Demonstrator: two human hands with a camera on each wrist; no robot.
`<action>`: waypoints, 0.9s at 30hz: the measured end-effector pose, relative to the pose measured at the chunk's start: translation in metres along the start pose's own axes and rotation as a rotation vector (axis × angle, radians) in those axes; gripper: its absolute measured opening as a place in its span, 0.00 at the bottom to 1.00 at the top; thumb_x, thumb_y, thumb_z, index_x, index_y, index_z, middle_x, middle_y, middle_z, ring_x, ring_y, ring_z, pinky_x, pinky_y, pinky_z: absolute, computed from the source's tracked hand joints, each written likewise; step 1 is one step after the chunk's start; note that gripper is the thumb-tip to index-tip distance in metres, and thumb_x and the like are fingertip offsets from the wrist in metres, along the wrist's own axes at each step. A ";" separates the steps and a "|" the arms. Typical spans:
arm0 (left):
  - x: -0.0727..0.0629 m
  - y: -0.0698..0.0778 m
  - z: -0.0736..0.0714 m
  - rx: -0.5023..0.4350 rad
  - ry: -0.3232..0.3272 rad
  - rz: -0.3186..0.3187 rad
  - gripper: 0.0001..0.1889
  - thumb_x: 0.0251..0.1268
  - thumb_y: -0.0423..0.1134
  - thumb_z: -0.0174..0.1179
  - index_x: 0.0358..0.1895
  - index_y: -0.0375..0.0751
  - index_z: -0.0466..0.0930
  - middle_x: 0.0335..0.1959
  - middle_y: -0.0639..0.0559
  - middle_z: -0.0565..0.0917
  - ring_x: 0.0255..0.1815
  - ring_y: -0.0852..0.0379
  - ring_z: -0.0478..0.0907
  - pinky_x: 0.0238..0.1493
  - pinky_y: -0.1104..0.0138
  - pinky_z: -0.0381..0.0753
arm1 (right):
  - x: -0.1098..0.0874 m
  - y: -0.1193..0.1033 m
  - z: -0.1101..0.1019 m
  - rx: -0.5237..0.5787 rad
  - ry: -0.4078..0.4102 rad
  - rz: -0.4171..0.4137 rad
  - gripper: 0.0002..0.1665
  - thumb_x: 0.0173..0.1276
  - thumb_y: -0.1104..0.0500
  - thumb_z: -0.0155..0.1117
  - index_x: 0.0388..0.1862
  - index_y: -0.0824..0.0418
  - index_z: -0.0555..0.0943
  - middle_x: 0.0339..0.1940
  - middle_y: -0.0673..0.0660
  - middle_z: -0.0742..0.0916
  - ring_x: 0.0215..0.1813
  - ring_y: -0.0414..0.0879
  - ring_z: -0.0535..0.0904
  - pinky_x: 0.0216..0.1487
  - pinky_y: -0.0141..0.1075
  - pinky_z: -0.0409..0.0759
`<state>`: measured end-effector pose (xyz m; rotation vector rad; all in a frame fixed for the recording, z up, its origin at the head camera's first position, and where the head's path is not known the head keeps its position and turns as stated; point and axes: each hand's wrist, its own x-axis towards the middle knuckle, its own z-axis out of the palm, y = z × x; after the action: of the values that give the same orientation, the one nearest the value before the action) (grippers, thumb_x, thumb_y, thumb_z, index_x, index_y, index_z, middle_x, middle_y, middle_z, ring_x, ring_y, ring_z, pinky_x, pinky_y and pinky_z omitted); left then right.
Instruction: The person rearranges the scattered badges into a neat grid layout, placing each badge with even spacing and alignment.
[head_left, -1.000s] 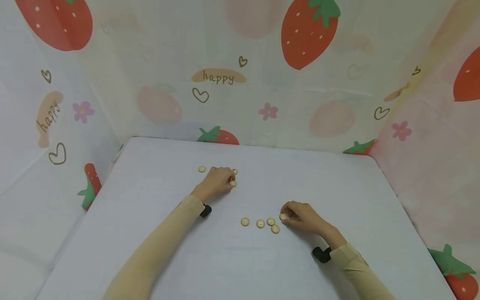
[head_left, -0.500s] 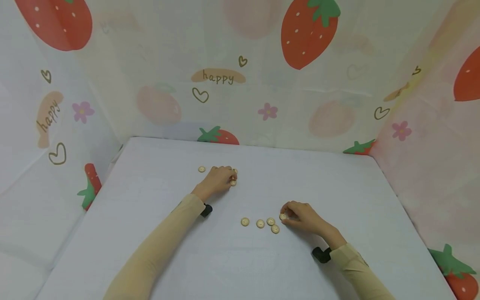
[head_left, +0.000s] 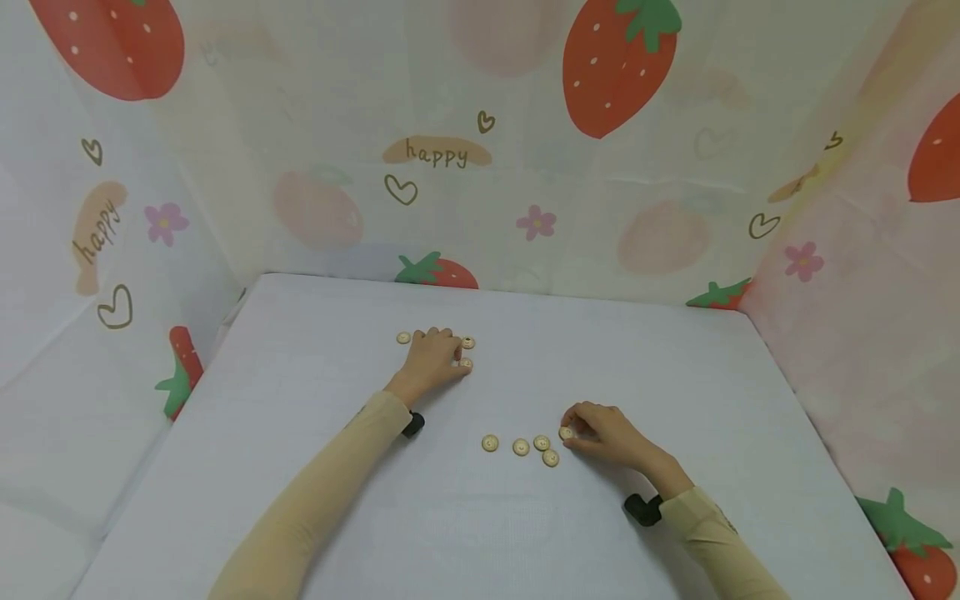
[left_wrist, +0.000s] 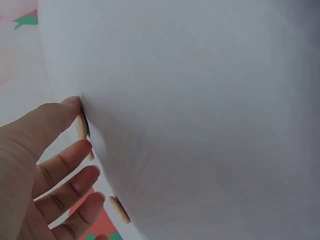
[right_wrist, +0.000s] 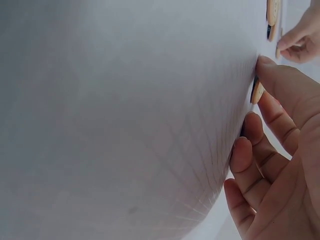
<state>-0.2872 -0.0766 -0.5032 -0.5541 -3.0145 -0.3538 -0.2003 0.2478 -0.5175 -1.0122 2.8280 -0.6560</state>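
Several small, round, beige button-like discs lie on the white table, each with a rim and small marks. My left hand (head_left: 429, 360) is at the far group, its thumb and index finger at either side of one disc (head_left: 467, 364). In the left wrist view, that disc (left_wrist: 82, 125) stands between the thumb tip and index fingertip, the other fingers spread loosely. A second disc (head_left: 468, 342) lies just beyond, and a third disc (head_left: 403, 337) lies left of the hand. My right hand (head_left: 611, 435) pinches a disc (head_left: 566, 433) at the table surface; the right wrist view shows this disc (right_wrist: 257, 93) behind the thumb.
Left of my right hand lie more discs: one disc (head_left: 490, 443) apart, another disc (head_left: 521, 447), and two close together, an upper disc (head_left: 542, 443) and a lower disc (head_left: 551, 458). Strawberry-print cloth (head_left: 585, 175) walls the white table (head_left: 675, 358) at the back and sides.
My left fingers have drawn back a little to the left and spread from the thumb, uncovering the far disc. My right hand and the near discs have stayed put.
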 end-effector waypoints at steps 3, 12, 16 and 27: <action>0.001 -0.002 0.001 -0.002 -0.001 0.009 0.13 0.57 0.51 0.62 0.32 0.46 0.80 0.35 0.51 0.78 0.38 0.51 0.71 0.44 0.53 0.67 | 0.000 0.000 0.000 0.003 -0.003 0.007 0.11 0.62 0.52 0.64 0.42 0.53 0.77 0.32 0.45 0.79 0.35 0.38 0.73 0.39 0.33 0.72; 0.003 -0.002 0.000 -0.030 -0.055 0.018 0.11 0.59 0.50 0.61 0.37 0.48 0.82 0.39 0.50 0.79 0.43 0.49 0.72 0.51 0.48 0.67 | 0.000 -0.001 -0.001 0.005 0.001 -0.004 0.11 0.62 0.53 0.64 0.42 0.54 0.77 0.32 0.46 0.79 0.35 0.38 0.73 0.39 0.33 0.72; 0.004 -0.003 0.000 -0.014 -0.073 0.025 0.10 0.60 0.49 0.60 0.39 0.49 0.82 0.41 0.51 0.79 0.44 0.49 0.72 0.52 0.48 0.67 | 0.000 -0.001 -0.001 0.007 -0.004 0.002 0.11 0.62 0.53 0.64 0.42 0.53 0.77 0.32 0.45 0.79 0.36 0.38 0.73 0.40 0.33 0.73; 0.005 -0.002 -0.001 -0.003 -0.066 0.032 0.08 0.61 0.45 0.60 0.42 0.51 0.83 0.45 0.50 0.80 0.46 0.48 0.73 0.52 0.48 0.68 | -0.001 0.001 0.001 0.008 -0.003 0.004 0.11 0.62 0.53 0.64 0.42 0.52 0.77 0.32 0.44 0.78 0.36 0.37 0.72 0.40 0.33 0.72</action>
<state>-0.2928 -0.0771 -0.5019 -0.6263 -3.0643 -0.3447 -0.2002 0.2486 -0.5184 -1.0056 2.8221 -0.6641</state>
